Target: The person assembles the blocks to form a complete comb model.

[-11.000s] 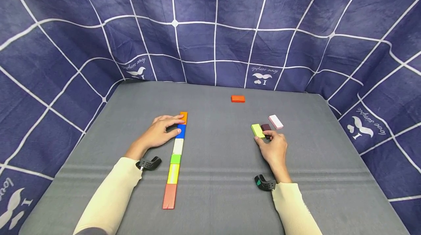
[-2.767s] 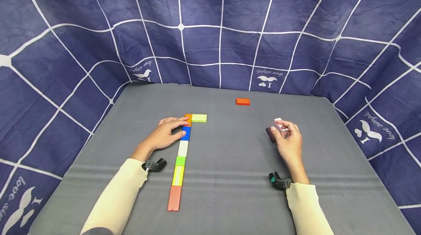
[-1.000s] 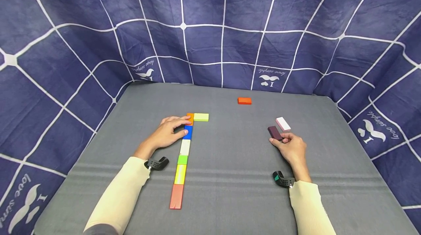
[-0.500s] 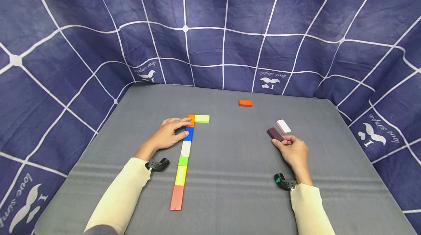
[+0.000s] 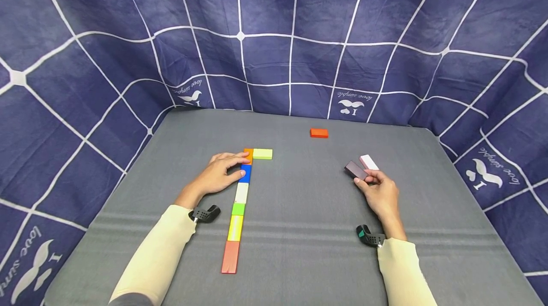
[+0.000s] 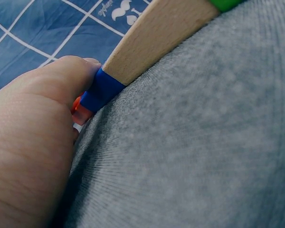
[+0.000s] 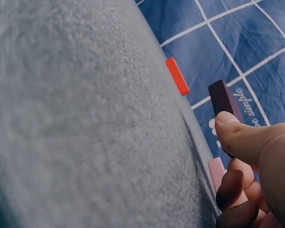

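My right hand [image 5: 380, 196] pinches a dark purple block [image 5: 356, 170] between thumb and fingers. In the right wrist view the dark purple block [image 7: 223, 100] is lifted off the cloth. Just behind it lies a white-topped pink block [image 5: 368, 162]. On the left, my left hand [image 5: 218, 172] rests at the far end of a row of blocks, fingers extended over the orange block [image 5: 249, 153] and thumb touching the blue block [image 5: 245, 173]. A lime block [image 5: 263, 154] sits crosswise, against the orange block's right side.
Nearer in the same row come a whitish block [image 5: 241, 193], a green block [image 5: 238, 209], a yellow block [image 5: 235, 228] and a salmon block [image 5: 230, 257]. A red-orange block [image 5: 318, 133] lies alone toward the back. Blue curtain [image 5: 265, 58] borders the grey cloth [image 5: 295, 230].
The lime block has gone from the right side to beside the orange block. My right hand has since touched the pink block, released it, then picked up the dark purple one. My left hand stays put.
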Tool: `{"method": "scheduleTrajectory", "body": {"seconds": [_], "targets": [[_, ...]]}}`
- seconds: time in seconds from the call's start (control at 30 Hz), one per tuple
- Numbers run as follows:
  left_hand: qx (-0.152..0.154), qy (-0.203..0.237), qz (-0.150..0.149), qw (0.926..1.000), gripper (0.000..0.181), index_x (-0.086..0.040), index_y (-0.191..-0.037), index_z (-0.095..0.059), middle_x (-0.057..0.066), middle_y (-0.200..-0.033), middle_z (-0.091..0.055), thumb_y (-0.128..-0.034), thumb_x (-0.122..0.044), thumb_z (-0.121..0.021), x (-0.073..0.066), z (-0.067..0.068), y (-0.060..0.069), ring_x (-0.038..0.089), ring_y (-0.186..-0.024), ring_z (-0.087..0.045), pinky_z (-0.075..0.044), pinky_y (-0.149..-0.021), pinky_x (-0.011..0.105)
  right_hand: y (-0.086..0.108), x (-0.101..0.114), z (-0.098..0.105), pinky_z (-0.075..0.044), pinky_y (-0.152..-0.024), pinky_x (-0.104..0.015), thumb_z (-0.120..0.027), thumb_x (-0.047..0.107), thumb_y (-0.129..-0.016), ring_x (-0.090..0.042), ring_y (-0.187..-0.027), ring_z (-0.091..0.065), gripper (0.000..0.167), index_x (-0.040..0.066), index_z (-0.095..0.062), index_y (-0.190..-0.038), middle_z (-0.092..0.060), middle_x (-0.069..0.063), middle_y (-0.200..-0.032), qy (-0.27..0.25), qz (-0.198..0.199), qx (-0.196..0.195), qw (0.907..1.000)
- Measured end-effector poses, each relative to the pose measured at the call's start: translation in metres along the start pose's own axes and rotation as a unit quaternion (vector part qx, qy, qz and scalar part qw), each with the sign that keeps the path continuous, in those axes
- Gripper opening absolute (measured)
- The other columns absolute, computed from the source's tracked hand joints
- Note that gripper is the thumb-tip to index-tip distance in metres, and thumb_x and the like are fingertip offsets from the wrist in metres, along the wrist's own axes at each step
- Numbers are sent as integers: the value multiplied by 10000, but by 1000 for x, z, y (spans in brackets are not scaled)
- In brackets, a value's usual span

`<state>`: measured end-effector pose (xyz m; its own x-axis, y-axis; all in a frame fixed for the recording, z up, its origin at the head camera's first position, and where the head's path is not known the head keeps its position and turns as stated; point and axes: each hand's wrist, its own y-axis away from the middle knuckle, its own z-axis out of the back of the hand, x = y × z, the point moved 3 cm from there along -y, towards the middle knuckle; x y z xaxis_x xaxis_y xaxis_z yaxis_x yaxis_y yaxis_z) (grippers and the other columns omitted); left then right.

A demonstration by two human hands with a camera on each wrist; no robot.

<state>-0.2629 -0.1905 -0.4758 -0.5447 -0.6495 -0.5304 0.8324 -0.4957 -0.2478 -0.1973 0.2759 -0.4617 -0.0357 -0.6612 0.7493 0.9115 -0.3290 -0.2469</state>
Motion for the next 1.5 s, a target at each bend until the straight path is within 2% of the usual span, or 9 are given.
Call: {"method": "scheduleTrajectory", "body": {"seconds": [0.27, 0.57, 0.97, 1.13, 1.5], "targets": [[31, 48, -19, 10000, 422, -302, -1377, -612, -123, -1532, -491, -967, -389, -655, -1, 1, 1, 195, -1377, -454, -207, -1147, 520, 0, 7, -5, -396, -512, -145, -840, 181, -819, 77, -561, -512, 341, 58, -712, -1110, -677, -88, -893, -50, 204, 107, 9997], [80, 98, 60, 9999, 414, -307, -1378, -612, -137, -1532, -485, -971, -371, -653, -1, 1, 1, 173, -1379, -448, -189, -1163, 509, 0, 22, -13, -394, -487, -167, -828, 189, -837, 25, -552, -504, 365, 63, -695, -1153, -638, -76, -915, -348, 294, 386, 9982], [82, 81, 93, 9999, 422, -301, -1386, -607, -136, -1535, -482, -975, -388, -644, -1, 1, 2, 174, -1389, -437, -184, -1168, 508, -3, 38, -17, -386, -468, -177, -807, 164, -857, 24, -530, -484, 350, 55, -679, -1165, -600, -80, -936, -631, 425, 642, 9950], [72, 102, 95, 9999, 417, -311, -1381, -609, -146, -1531, -483, -976, -402, -641, -1, 0, 2, 160, -1393, -430, -186, -1169, 491, -4, 47, -25, -386, -463, -173, -795, 149, -867, 16, -535, -487, 345, 49, -676, -1175, -589, -90, -950, -900, 452, 799, 9917], [54, 138, 72, 9999, 424, -276, -1380, -616, -130, -1531, -489, -972, -386, -651, -3, 1, 2, 169, -1384, -442, -193, -1161, 498, -4, 80, -49, -382, -472, -189, -781, 198, -887, -12, -556, -481, 359, 75, -665, -1205, -598, -82, -988, -1125, 651, 1195, 9843]]}}
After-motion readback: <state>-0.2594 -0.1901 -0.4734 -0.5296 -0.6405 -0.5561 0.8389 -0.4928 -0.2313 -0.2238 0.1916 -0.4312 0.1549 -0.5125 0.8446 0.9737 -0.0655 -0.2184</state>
